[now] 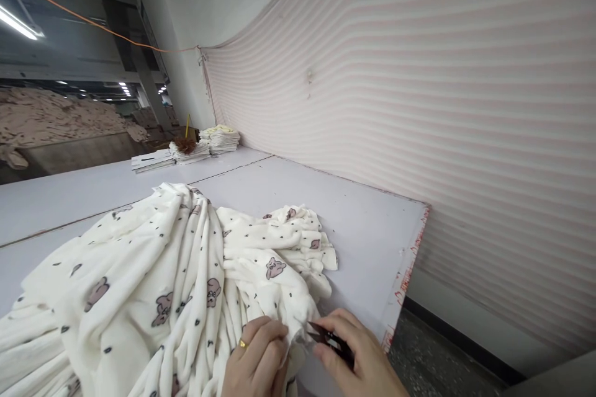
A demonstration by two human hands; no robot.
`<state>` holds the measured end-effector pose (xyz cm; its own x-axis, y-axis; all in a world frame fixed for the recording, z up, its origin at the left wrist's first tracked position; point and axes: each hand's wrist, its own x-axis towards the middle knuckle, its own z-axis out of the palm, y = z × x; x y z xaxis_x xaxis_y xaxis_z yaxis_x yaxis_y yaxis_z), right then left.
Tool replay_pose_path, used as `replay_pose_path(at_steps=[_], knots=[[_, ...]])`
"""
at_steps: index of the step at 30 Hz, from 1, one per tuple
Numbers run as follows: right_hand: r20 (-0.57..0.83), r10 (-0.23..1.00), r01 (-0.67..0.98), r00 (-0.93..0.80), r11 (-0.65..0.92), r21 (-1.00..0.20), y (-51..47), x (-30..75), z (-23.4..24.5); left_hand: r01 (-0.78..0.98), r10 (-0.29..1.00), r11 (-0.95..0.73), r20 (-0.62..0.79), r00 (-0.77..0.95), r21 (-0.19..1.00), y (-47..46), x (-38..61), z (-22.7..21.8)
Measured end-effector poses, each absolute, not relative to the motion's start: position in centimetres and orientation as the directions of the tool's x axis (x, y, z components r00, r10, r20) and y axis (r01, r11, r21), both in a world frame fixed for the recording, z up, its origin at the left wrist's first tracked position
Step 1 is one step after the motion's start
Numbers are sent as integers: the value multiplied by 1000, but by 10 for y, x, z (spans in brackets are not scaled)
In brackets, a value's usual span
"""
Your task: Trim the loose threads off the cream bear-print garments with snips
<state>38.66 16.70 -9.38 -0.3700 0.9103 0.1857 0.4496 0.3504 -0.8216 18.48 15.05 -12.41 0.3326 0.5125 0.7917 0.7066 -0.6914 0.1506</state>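
Note:
A pile of white fleece fabric (153,285) printed with small pink-brown animals lies bunched on the pale grey table (363,229). My left hand (256,360), wearing a gold ring, pinches a fold of this fabric at the bottom edge of the view. My right hand (358,356) is closed on small dark snips (328,338), whose tips touch the fabric right beside my left fingers.
Stacks of folded cloth (218,138) and flat papers (151,161) sit at the table's far end. A pink striped sheet (419,105) hangs along the right wall. The table's right edge (410,267) drops to a dark floor (442,360). Heaps of beige fabric (56,115) lie at far left.

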Motion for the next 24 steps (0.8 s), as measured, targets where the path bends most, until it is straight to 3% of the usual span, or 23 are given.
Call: replay_pose_path(at_steps=[6, 24], knots=[[66, 894, 534, -443, 322, -782, 174, 387, -79, 672, 501, -729, 771, 393, 131, 150, 183, -122], [61, 861, 664, -505, 432, -610, 176, 383, -64, 678, 514, -726, 745, 425, 115, 152, 180, -118]])
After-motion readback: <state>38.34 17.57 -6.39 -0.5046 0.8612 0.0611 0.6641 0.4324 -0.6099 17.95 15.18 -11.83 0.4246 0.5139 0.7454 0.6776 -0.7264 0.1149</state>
